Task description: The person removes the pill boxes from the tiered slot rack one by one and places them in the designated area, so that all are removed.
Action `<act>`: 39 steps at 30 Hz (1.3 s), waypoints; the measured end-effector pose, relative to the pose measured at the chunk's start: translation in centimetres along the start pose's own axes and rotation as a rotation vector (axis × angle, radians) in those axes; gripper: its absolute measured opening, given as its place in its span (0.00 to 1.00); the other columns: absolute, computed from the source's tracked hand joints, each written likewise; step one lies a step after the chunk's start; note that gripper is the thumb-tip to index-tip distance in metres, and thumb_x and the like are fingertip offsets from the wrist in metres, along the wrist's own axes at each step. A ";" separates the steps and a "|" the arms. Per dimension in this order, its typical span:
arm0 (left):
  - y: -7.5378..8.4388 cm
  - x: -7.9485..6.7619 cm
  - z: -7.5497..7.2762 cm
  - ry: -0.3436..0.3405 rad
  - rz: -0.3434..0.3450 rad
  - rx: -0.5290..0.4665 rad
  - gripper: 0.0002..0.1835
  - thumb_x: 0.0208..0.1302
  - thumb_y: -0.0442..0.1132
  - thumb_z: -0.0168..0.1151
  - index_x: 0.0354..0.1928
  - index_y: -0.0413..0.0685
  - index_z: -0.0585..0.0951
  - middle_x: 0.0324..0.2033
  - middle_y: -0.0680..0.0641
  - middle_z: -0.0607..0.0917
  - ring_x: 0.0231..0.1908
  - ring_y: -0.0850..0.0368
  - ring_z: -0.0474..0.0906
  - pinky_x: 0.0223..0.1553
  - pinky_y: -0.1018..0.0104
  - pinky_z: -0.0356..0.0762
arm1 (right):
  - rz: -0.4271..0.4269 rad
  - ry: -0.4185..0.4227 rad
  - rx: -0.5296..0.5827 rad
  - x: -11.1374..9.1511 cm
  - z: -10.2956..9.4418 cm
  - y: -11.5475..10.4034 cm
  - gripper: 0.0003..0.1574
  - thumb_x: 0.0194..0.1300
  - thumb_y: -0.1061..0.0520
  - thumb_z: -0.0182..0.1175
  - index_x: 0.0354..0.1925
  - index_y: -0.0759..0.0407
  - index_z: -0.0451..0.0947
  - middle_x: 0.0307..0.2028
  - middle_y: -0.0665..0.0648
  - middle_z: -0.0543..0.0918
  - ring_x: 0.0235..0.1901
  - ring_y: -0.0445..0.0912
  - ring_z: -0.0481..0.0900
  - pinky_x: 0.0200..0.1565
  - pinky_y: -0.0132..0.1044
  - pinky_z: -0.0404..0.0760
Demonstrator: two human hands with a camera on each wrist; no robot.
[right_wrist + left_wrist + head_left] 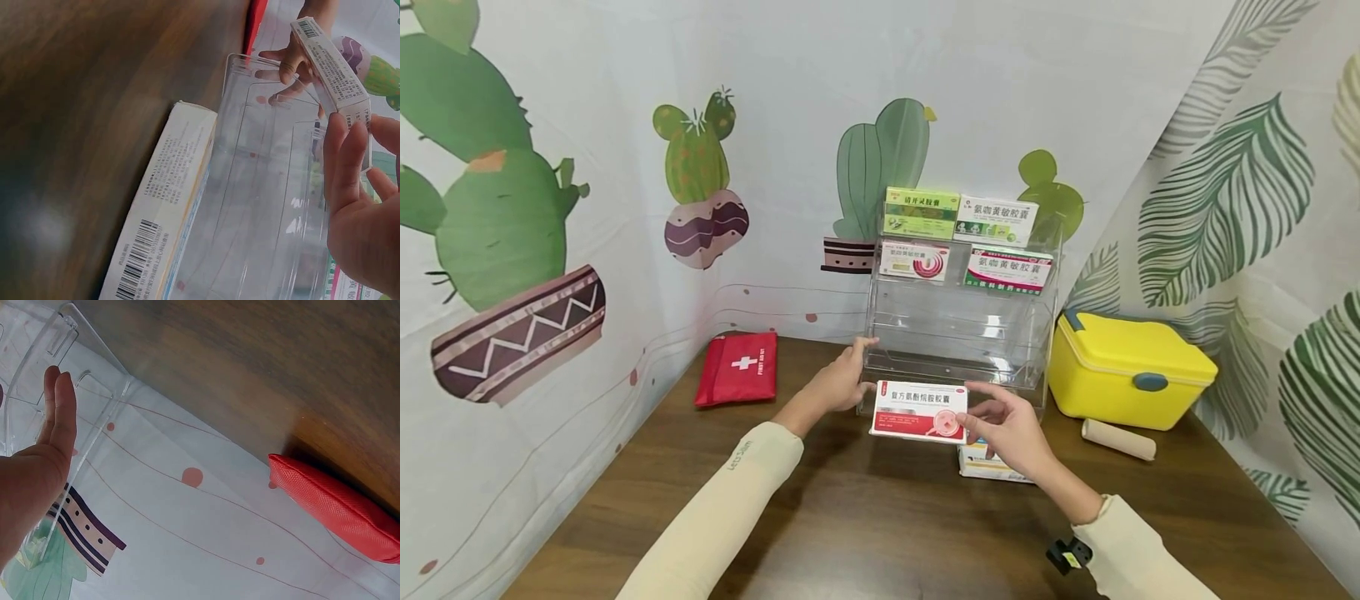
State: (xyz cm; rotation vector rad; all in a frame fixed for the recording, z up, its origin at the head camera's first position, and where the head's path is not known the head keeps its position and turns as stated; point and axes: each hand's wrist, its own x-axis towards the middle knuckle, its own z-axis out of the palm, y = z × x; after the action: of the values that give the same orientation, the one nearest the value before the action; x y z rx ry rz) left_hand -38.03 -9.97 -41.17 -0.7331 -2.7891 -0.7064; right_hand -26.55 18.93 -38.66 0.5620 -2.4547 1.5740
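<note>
My right hand [1011,429] pinches the right end of a white and red medicine box [919,412], held upright in front of the lower part of a clear display rack [955,321]. Seen from the right wrist, thumb and fingers clasp one end of this box [334,69]. My left hand [842,379] rests against the rack's left side; in the left wrist view its fingers [61,415] lie fairly straight along the clear panel. Behind and below the right hand, a white medicine box with yellow and blue trim [165,200] lies on the table, partly hidden in the head view.
The rack's upper tiers hold a green box [921,212], a white and green box [996,221], a white box with pink rings [914,261] and a green-and-red-edged box [1007,269]. A red first-aid pouch [737,369] lies left; a yellow case [1131,367] and cardboard tube [1118,439] sit right.
</note>
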 end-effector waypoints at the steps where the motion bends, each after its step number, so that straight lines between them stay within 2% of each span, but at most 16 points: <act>1: 0.0 0.0 0.0 -0.004 -0.002 0.001 0.45 0.65 0.40 0.68 0.74 0.53 0.49 0.59 0.33 0.72 0.40 0.46 0.78 0.37 0.53 0.79 | 0.006 -0.001 -0.001 0.1 0.0 0.5 0.33 0.61 0.66 0.69 0.63 0.66 0.72 0.34 0.67 0.86 0.22 0.58 0.83 0.15 0.43 0.77; 5: 0.0 0.0 0.0 -0.015 -0.013 -0.004 0.45 0.65 0.40 0.67 0.74 0.55 0.48 0.59 0.33 0.72 0.40 0.46 0.78 0.37 0.54 0.79 | 0.021 -0.019 0.006 0.2 0.0 1.5 0.34 0.59 0.61 0.71 0.63 0.63 0.73 0.34 0.64 0.87 0.22 0.53 0.84 0.15 0.42 0.77; 9: 0.1 0.0 0.0 -0.020 -0.007 -0.021 0.45 0.66 0.41 0.67 0.73 0.54 0.47 0.58 0.33 0.73 0.35 0.48 0.78 0.35 0.55 0.79 | 0.045 -0.031 0.001 0.1 0.0 1.8 0.34 0.58 0.59 0.73 0.62 0.61 0.75 0.33 0.62 0.87 0.22 0.55 0.84 0.16 0.42 0.78; 14: 0.2 0.0 0.0 -0.019 -0.015 -0.019 0.45 0.65 0.43 0.68 0.73 0.53 0.48 0.58 0.33 0.72 0.41 0.47 0.79 0.40 0.53 0.79 | 0.073 -0.072 -0.039 0.1 0.1 1.9 0.33 0.58 0.58 0.73 0.61 0.58 0.76 0.32 0.59 0.87 0.23 0.57 0.85 0.16 0.41 0.78; 19: 0.2 0.0 0.0 -0.034 -0.028 -0.020 0.45 0.66 0.45 0.67 0.74 0.54 0.47 0.58 0.34 0.72 0.36 0.48 0.79 0.37 0.55 0.79 | 0.073 -0.086 -0.044 0.1 0.3 2.1 0.34 0.58 0.60 0.72 0.62 0.62 0.75 0.31 0.60 0.87 0.23 0.60 0.85 0.15 0.42 0.77; 24: 0.1 0.0 0.1 -0.035 -0.043 -0.020 0.45 0.66 0.44 0.67 0.74 0.56 0.47 0.58 0.34 0.73 0.34 0.50 0.79 0.36 0.56 0.79 | 0.078 -0.082 -0.024 0.0 0.5 2.2 0.35 0.58 0.61 0.73 0.62 0.61 0.74 0.32 0.61 0.87 0.23 0.60 0.85 0.15 0.45 0.77; 29: 0.2 0.1 -0.1 -0.053 -0.066 -0.045 0.45 0.67 0.43 0.66 0.75 0.56 0.46 0.59 0.34 0.72 0.29 0.52 0.77 0.30 0.59 0.76 | 0.092 -0.109 -0.036 0.3 0.8 2.8 0.33 0.58 0.59 0.73 0.61 0.61 0.75 0.30 0.60 0.88 0.22 0.56 0.85 0.15 0.41 0.77; 34: 0.3 0.1 -0.2 -0.061 -0.076 -0.038 0.45 0.67 0.45 0.66 0.75 0.57 0.45 0.61 0.35 0.71 0.32 0.53 0.78 0.33 0.59 0.77 | 0.119 -0.116 -0.028 0.3 1.2 3.1 0.33 0.58 0.59 0.72 0.61 0.65 0.75 0.29 0.60 0.87 0.20 0.53 0.85 0.15 0.42 0.78; 39: 0.4 0.1 -0.1 -0.063 -0.075 -0.047 0.46 0.67 0.44 0.66 0.75 0.56 0.45 0.61 0.34 0.71 0.26 0.54 0.76 0.29 0.59 0.76 | 0.162 -0.128 -0.038 0.4 1.3 3.3 0.33 0.60 0.58 0.71 0.61 0.67 0.74 0.30 0.61 0.88 0.19 0.52 0.84 0.16 0.41 0.79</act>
State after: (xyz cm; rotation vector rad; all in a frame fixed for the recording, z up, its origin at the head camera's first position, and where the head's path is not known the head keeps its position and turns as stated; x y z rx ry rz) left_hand -37.89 -9.71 -40.89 -0.6730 -2.8801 -0.7775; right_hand -28.18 18.88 -41.83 0.4819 -2.6804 1.5912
